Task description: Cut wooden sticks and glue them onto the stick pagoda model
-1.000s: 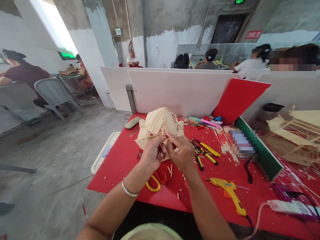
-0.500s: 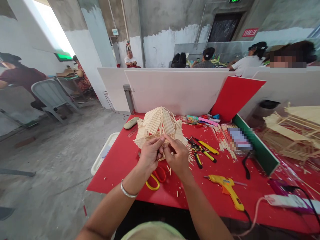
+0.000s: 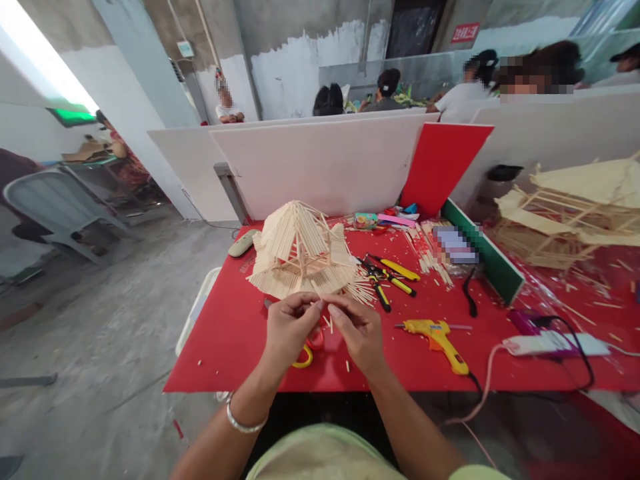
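Logged on my table point(image 3: 225, 347): stick model point(image 3: 295, 250), toward the far left corner; pliers point(image 3: 400, 286), right of it; scissors point(image 3: 303, 358), by the near edge; glue gun point(image 3: 443, 341), right of the scissors. Panel point(image 3: 320, 167), behind the far edge.

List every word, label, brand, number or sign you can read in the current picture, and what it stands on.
No text can be read with certainty.
Red rectangular wall sign: pale characters, too small and blurred to read.
Yellow plastic glue gun: small marking on its body, too small to read.
Small green-and-red packet: any print is too small to read.
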### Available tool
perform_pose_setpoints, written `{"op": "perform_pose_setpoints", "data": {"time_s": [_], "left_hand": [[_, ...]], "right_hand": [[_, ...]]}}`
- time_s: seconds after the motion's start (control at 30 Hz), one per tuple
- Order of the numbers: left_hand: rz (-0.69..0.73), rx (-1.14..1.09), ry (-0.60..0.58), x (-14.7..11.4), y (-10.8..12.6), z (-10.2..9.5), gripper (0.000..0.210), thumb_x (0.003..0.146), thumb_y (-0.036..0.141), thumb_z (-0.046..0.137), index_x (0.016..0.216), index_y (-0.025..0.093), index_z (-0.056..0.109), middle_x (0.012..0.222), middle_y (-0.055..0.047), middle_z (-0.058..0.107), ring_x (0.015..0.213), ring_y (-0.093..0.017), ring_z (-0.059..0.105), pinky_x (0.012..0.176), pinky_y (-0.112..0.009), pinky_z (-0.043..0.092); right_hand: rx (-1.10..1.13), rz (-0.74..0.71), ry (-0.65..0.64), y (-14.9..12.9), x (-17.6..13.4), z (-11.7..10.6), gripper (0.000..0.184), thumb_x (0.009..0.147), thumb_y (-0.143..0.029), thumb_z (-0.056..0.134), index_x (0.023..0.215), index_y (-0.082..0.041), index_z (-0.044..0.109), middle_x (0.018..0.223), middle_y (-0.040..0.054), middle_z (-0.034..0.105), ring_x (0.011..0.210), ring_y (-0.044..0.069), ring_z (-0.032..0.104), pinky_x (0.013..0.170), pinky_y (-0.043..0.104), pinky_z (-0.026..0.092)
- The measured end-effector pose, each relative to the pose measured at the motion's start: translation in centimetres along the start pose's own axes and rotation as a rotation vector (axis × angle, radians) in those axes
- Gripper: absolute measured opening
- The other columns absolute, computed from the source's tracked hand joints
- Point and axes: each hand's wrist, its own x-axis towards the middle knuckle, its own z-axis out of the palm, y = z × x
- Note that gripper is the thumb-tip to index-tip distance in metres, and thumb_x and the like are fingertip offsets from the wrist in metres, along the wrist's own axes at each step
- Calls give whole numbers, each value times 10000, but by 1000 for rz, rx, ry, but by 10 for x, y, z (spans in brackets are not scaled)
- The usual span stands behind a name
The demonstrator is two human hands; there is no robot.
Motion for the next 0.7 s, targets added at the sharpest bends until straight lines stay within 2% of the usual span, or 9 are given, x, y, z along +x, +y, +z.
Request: {"op": "perform_pose_setpoints", "data": {"time_s": [0.1,0.2,0.33,0.43,0.6,0.7], "left_hand": [[64,201,-87,-10,-24,9,142,763,290,660,768,162,721,482,34,504,426,-71,415,435,-195,321],[114,311,-177,-12,-52,22,140,775,233,610,699,161,702,504,39,454,469,-67,364,461,-197,287],[25,215,-146,-6,-86,36,92,762,228,616,757,160,676,633,5,585,549,-89,461,520,-196,368],[-90,86,-94,-3,-105,41,102,725,239,667,782,171,615,631,19,585,520,-84,478,503,-186,389],[-190,28,-149,3,-121,36,150,722,254,676,743,176,550,594,38,563,458,-75,486,463,-185,395],[-205,43,-123,11,-125,28,119,702,239,671,754,176,584,617,23,590,490,-93,517,493,-202,426]], "right_hand": [[-72,100,27,12,-13,-14,203,868,-350,604,974,-224,725,839,23,686,707,127,598,636,247,486],[-149,177,49,32,-24,-26,189,868,-353,611,886,-210,734,792,20,680,709,129,608,638,240,486],[-253,202,64,57,-32,-41,196,873,-350,604,909,-211,737,841,27,696,748,134,626,659,237,490],[-358,237,22,71,-35,-47,219,881,-367,583,900,-219,745,825,25,703,748,141,630,693,247,495],[-499,249,-53,88,-38,-45,279,919,-383,512,899,-231,745,796,19,690,742,134,626,719,242,479],[-629,230,-131,94,-36,-44,313,940,-396,473,883,-242,739,788,15,697,713,125,619,675,224,450]]}}
